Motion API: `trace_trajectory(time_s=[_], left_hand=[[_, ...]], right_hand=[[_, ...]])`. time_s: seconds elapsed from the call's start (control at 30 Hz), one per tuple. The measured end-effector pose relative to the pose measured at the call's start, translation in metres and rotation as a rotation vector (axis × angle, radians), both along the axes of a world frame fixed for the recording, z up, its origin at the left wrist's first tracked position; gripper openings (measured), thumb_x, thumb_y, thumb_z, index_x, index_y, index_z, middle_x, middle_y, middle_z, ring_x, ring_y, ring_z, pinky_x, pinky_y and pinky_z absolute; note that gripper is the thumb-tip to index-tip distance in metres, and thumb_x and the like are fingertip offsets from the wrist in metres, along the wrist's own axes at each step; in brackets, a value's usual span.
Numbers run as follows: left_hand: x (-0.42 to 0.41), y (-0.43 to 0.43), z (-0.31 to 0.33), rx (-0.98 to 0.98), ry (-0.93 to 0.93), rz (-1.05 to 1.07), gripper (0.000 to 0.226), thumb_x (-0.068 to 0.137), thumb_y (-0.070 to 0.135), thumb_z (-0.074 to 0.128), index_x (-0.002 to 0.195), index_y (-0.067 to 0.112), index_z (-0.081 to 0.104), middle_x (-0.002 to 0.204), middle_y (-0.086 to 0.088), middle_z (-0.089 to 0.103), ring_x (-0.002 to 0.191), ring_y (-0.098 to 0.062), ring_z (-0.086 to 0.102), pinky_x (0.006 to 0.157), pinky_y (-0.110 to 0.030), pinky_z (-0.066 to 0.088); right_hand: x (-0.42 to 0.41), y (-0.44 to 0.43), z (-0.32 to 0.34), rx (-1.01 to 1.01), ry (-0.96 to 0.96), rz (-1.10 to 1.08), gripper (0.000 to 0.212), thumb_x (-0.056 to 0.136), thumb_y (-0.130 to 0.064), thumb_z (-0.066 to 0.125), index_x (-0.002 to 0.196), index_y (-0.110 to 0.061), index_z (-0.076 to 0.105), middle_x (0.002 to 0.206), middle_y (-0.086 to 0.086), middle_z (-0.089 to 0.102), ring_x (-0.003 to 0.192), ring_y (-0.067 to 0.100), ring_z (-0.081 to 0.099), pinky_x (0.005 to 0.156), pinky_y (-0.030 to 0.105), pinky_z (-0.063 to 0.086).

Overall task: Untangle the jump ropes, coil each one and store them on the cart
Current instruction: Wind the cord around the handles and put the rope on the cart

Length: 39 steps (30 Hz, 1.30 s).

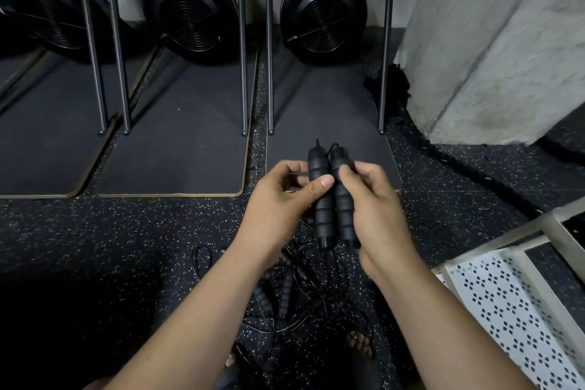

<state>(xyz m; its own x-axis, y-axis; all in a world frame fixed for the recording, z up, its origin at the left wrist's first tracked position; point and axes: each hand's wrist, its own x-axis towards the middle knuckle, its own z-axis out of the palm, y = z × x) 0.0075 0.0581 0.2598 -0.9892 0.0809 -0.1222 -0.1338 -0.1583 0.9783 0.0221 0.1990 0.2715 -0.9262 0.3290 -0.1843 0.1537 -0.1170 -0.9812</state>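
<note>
The left hand has its fingers curled round the left handle, thumb pressed across it; the right hand wraps its fingers round the right handle. Both handles touch side by side, long axes running 6 to 12 o'clock. The tangle of other ropes lies on the floor at 6 o'clock, under the wrists. The cart sits at 4 o'clock, nearer the right hand, so that hand looks better placed to store the rope
</note>
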Motion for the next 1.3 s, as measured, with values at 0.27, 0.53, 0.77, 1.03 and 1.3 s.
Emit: trace_trajectory(time_s=[0.27,0.53,0.77,1.03,1.3], left_hand=[[-0.001,-0.001,0.009,0.077,-0.022,-0.015,0.03,0.095,0.016,0.079,0.123,0.007,0.071,0.089,0.0,0.063,0.09,-0.019,0.067,0.089,-0.047,0.059],[0.0,-0.002,0.015,0.048,0.025,-0.004,0.032,0.093,0.022,0.079,0.121,0.01,0.073,0.087,0.004,0.067,0.093,-0.017,0.069,0.095,-0.048,0.059],[-0.007,-0.016,0.016,-0.223,0.15,0.103,0.02,0.092,0.048,0.079,0.106,0.033,0.078,0.115,-0.004,0.068,0.104,-0.009,0.068,0.092,-0.037,0.055],[-0.019,-0.036,0.018,-0.45,0.325,0.273,0.032,0.109,0.053,0.051,0.121,0.024,0.056,0.134,0.015,0.062,0.126,-0.002,0.059,0.108,-0.032,0.045],[-0.016,-0.04,0.034,0.035,-0.019,0.151,0.073,0.108,0.068,0.035,0.11,0.007,0.075,0.083,-0.004,0.064,0.078,-0.016,0.061,0.082,-0.036,0.05]], right_hand=[[-0.005,0.002,0.007,0.016,0.081,0.064,0.02,0.105,-0.033,0.068,0.122,-0.024,0.073,0.113,-0.006,0.079,0.11,0.014,0.075,0.104,0.045,0.058],[0.0,-0.002,0.011,-0.036,0.058,0.165,0.031,0.104,-0.039,0.069,0.134,-0.035,0.065,0.127,-0.007,0.075,0.12,0.015,0.072,0.109,0.053,0.055],[0.01,-0.005,0.02,-0.215,0.033,0.512,0.073,0.093,-0.002,0.079,0.148,-0.037,0.046,0.13,0.005,0.074,0.102,0.025,0.075,0.07,0.044,0.062],[0.016,-0.002,0.028,-0.098,-0.136,0.695,0.052,0.08,0.018,0.076,0.124,-0.006,0.06,0.096,0.013,0.071,0.074,0.025,0.064,0.054,0.036,0.053],[0.022,0.009,0.046,-0.033,-0.089,0.932,0.054,0.082,0.018,0.077,0.128,-0.002,0.055,0.091,0.006,0.069,0.07,0.016,0.063,0.061,0.04,0.051]])
